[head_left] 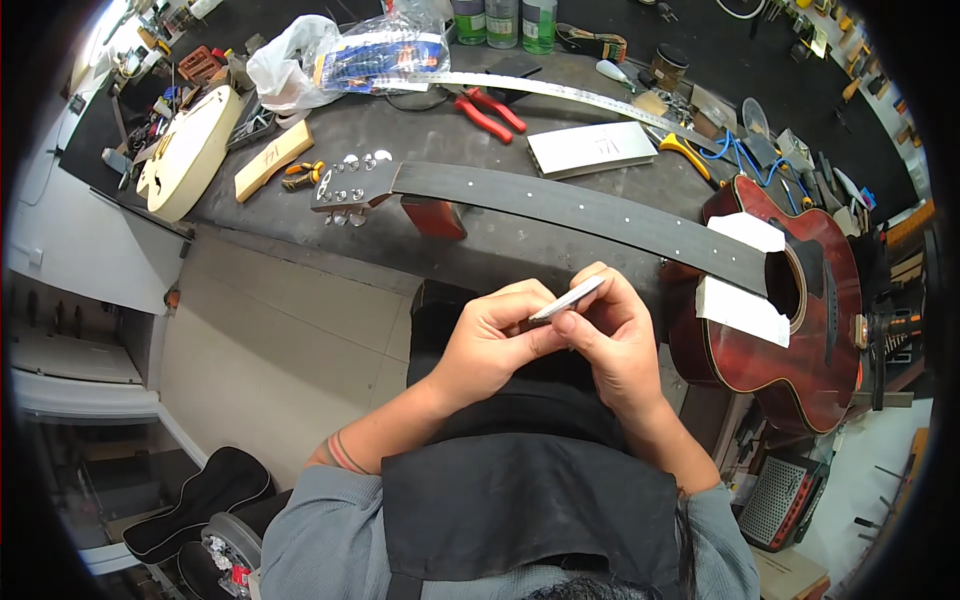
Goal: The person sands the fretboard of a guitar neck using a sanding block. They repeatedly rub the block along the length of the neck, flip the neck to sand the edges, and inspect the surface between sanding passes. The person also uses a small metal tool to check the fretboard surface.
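In front of my apron, both hands hold a small flat piece (572, 298), white on top with a darker edge below. It could be folded paper; its exact kind I cannot make out. My left hand (490, 335) pinches the near left end, and my right hand (618, 335) grips the other end between thumb and fingers. Just beyond them lies a dark red acoustic guitar (715, 345) without strings. Its fretboard (560, 203) has dot inlays and runs left to the headstock (352, 188). White masking pieces (742, 312) cover the body beside the fretboard.
A reddish block (434, 218) props the neck on the dark workbench (300, 225). Behind it are red-handled pliers (485, 115), a long metal ruler (570, 92) and a white rectangular block (590, 150). A cream guitar body (190, 155) lies far left, a black guitar case (200, 505) below.
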Demonstrator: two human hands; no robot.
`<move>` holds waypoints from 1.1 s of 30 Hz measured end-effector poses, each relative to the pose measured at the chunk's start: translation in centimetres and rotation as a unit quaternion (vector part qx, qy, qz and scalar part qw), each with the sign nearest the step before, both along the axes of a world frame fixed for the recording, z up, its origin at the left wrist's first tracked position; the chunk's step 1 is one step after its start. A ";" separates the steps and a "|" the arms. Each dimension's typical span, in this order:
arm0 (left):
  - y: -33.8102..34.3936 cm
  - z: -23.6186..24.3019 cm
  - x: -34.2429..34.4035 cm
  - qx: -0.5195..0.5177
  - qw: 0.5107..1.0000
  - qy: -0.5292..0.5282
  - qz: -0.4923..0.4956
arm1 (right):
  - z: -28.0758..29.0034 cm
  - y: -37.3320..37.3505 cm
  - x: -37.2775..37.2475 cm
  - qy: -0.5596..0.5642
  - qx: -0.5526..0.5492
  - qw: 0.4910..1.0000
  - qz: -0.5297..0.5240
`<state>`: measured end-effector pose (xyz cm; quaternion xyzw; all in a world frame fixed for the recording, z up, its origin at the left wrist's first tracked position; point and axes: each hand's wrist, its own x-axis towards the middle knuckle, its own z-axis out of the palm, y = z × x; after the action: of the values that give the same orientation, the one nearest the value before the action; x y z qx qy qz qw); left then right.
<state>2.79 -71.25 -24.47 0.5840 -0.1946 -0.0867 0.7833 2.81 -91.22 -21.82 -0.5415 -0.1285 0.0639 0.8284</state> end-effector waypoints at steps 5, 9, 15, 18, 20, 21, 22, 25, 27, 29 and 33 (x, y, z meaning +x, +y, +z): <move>-0.1 1.3 0.3 -0.044 0.994 0.100 -0.024 | 0.1 -0.1 0.5 0.070 0.022 0.997 0.019; -0.2 -0.3 0.6 -0.094 0.989 0.110 -0.031 | 0.0 0.0 0.5 0.090 0.046 0.995 0.015; 0.1 0.7 0.7 -0.150 0.976 0.161 0.006 | -1.1 -0.7 0.6 0.116 0.057 0.991 -0.027; 0.6 0.7 0.7 -0.147 0.977 0.154 0.019 | -1.3 -0.7 0.4 0.102 0.046 0.993 -0.029; 0.8 0.0 0.7 -0.140 0.980 0.134 0.046 | -1.4 -0.7 0.1 0.100 0.036 0.994 -0.018; 0.8 -0.2 0.7 -0.136 0.981 0.125 0.059 | -1.5 -0.7 -0.1 0.093 0.016 0.996 -0.007; 0.9 -0.4 0.8 -0.140 0.980 0.129 0.064 | -1.6 -0.8 -0.2 0.086 -0.004 0.996 0.004; 1.1 -0.6 0.9 -0.147 0.976 0.142 0.077 | -2.4 -0.9 -1.1 0.068 -0.053 0.996 0.033; 1.2 -0.6 0.8 -0.145 0.974 0.153 0.079 | -2.3 -1.0 -1.5 0.069 -0.093 0.992 0.056; 1.2 -0.6 0.7 -0.138 0.975 0.153 0.087 | -1.9 -0.9 -1.7 0.071 -0.114 0.990 0.046; 1.1 -0.5 0.7 -0.144 0.974 0.148 0.087 | -2.2 -1.1 -1.5 0.022 -0.147 0.989 0.013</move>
<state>3.49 -70.17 -25.02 0.4601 -0.0350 -0.0747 0.8840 1.36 -92.37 -24.02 -0.6542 -0.1063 0.1054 0.7414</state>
